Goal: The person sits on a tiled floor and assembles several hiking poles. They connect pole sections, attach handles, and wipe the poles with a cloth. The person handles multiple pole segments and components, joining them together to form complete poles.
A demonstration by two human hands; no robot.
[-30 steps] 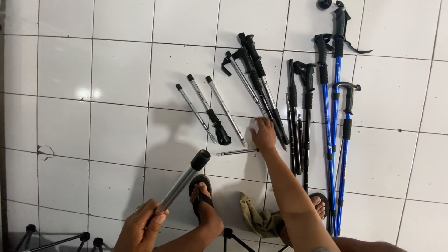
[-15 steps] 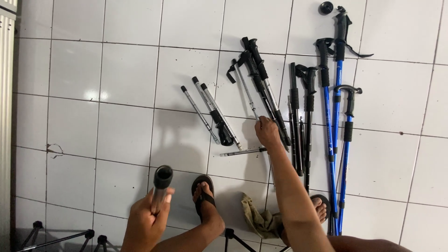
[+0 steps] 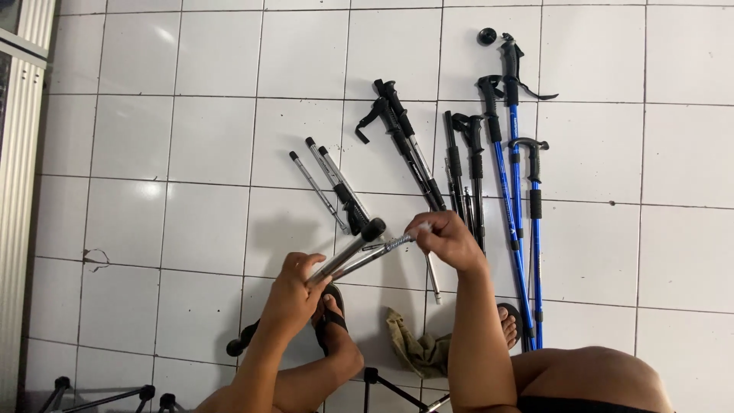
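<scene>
Where a second earlier the right hand [image 3: 451, 239] had reached among the poles on the tiled floor [image 3: 191, 153], it had since lifted a thin silver rod [image 3: 382, 248] beside the grey tube [image 3: 348, 252] gripped in the left hand [image 3: 294, 287].

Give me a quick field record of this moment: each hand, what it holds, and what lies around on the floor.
left hand: grips a grey pole section with a black collar at its far end
right hand: pinches a thin silver rod beside that section
blue poles: lie side by side to the right on the tile floor
black poles: lie in the middle, handles away
loose silver sections: to the left of them
rag: between the sandalled feet
</scene>
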